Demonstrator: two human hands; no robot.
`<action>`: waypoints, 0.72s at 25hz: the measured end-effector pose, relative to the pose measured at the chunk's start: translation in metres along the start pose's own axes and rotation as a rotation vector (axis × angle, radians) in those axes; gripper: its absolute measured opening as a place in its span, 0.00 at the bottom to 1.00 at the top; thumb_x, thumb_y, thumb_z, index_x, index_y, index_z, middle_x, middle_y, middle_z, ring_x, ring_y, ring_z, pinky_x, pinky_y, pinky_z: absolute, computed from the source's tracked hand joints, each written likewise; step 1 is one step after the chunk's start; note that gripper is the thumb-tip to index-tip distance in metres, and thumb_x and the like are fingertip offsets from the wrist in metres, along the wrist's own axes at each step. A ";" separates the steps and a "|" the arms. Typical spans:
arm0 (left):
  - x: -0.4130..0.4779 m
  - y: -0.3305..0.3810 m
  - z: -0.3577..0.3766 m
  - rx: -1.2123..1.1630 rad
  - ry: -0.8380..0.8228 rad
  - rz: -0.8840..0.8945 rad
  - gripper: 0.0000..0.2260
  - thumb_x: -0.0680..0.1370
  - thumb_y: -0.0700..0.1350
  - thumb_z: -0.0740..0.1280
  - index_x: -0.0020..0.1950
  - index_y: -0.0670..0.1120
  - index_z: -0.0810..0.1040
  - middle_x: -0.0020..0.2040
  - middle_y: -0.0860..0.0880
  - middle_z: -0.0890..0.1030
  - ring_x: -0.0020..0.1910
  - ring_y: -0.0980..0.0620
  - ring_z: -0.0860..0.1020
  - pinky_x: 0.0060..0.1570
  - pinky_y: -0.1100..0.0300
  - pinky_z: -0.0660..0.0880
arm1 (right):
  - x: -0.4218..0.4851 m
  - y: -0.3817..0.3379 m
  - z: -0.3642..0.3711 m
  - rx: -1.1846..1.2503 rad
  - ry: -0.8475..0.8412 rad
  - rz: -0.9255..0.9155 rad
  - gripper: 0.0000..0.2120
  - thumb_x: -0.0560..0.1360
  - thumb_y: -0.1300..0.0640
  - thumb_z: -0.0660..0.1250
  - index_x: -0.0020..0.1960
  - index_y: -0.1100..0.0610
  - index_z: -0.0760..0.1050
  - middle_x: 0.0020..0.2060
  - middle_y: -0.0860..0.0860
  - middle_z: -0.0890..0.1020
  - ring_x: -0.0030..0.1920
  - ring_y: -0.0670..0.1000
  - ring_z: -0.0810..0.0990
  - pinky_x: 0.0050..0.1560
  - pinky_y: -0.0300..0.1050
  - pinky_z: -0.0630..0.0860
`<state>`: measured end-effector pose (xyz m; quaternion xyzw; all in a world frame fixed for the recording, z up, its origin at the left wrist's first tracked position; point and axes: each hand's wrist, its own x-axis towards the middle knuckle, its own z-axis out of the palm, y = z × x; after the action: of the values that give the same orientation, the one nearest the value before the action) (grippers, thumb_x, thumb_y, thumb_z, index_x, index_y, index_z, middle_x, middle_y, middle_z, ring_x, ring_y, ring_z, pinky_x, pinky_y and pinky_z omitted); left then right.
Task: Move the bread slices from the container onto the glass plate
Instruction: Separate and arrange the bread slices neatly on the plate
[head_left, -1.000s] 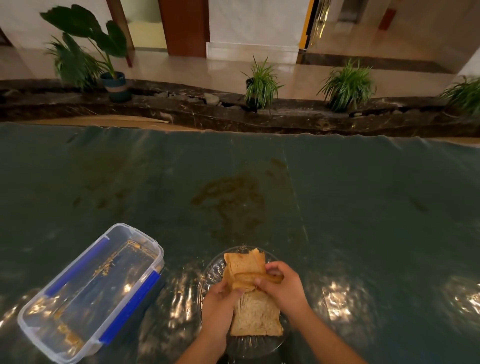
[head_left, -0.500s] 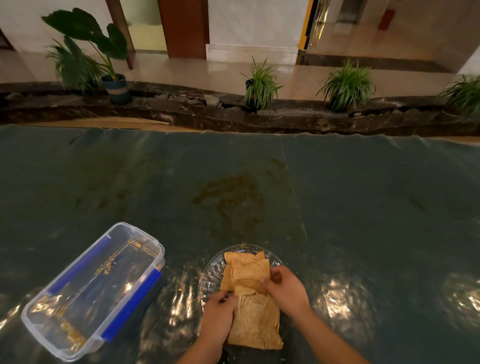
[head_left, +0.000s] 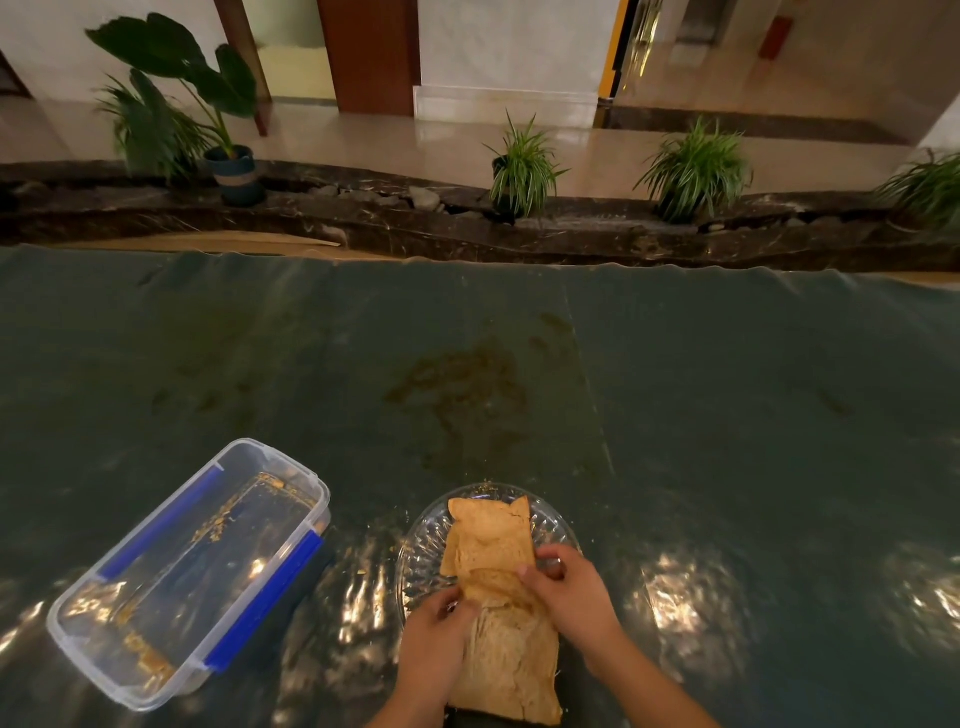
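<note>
Bread slices (head_left: 491, 540) lie overlapping on the glass plate (head_left: 423, 545) near the table's front edge, one slice (head_left: 511, 670) hanging over the plate's near rim. My left hand (head_left: 434, 644) rests on the left side of the bread, fingers curled against it. My right hand (head_left: 569, 592) presses on the right side, fingertips on the middle slice. The clear plastic container (head_left: 192, 566) with blue clips stands to the left, holding only crumbs.
The table is covered by a dark green shiny cloth (head_left: 727, 415) with a brown stain (head_left: 462, 379) beyond the plate. Potted plants (head_left: 522, 166) stand on a stone ledge past the table's far edge.
The top slice, held lifted over the plate a second ago, now lies flat on the other bread. Both hands came down with it and stay on the stack.
</note>
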<state>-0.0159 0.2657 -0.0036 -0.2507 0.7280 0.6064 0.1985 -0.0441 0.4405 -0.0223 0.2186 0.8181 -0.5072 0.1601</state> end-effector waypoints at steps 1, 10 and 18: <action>0.000 0.000 0.001 0.022 -0.003 -0.006 0.07 0.74 0.50 0.70 0.49 0.53 0.86 0.44 0.55 0.86 0.46 0.55 0.83 0.50 0.54 0.78 | 0.000 0.001 0.001 -0.028 -0.023 0.008 0.11 0.71 0.45 0.73 0.51 0.46 0.77 0.44 0.45 0.83 0.45 0.45 0.82 0.43 0.42 0.77; 0.016 0.021 0.000 -0.060 0.091 -0.018 0.07 0.74 0.43 0.66 0.36 0.43 0.76 0.38 0.45 0.81 0.36 0.48 0.77 0.42 0.49 0.75 | 0.023 -0.013 0.003 -0.006 0.023 0.048 0.11 0.75 0.53 0.67 0.35 0.50 0.80 0.28 0.47 0.79 0.32 0.47 0.78 0.37 0.46 0.74; 0.023 0.013 0.004 0.031 0.049 0.007 0.11 0.74 0.47 0.66 0.47 0.41 0.83 0.51 0.40 0.83 0.51 0.41 0.81 0.57 0.43 0.77 | 0.035 -0.010 -0.002 0.108 0.027 0.027 0.10 0.75 0.56 0.69 0.56 0.50 0.80 0.41 0.47 0.85 0.42 0.49 0.84 0.44 0.50 0.83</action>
<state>-0.0421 0.2688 -0.0080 -0.2600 0.7428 0.5894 0.1825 -0.0790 0.4452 -0.0312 0.2449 0.7886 -0.5455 0.1436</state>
